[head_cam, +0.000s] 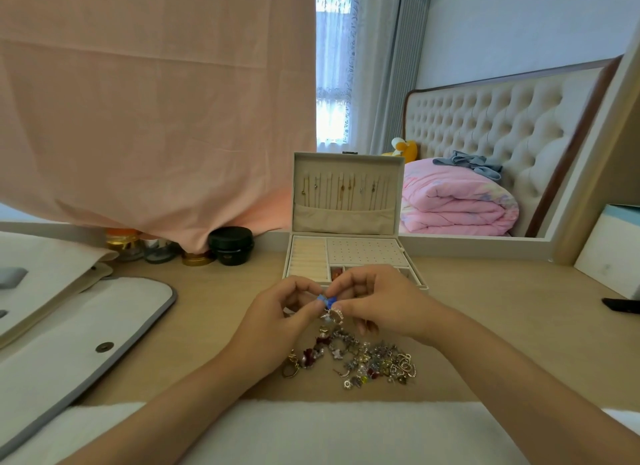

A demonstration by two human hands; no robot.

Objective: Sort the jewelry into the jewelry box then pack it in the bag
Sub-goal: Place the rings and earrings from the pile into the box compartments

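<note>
The jewelry box (347, 218) is set at the far middle of the table (502, 326), its lid stood upright on the far side, with necklaces (343, 187) hung inside the lid. A jewelry pile (363, 357) is spread on the table nearer than the box. Between box and pile, a small piece (327, 300) is pinched by the left hand (277, 312) and the right hand (381, 308). The bag (69, 326) is laid at the left. Jars (230, 244) are lined up left of the box, under a hanging cloth (156, 118). A folded quilt (457, 201) is seen beyond the box, to the right.
</note>
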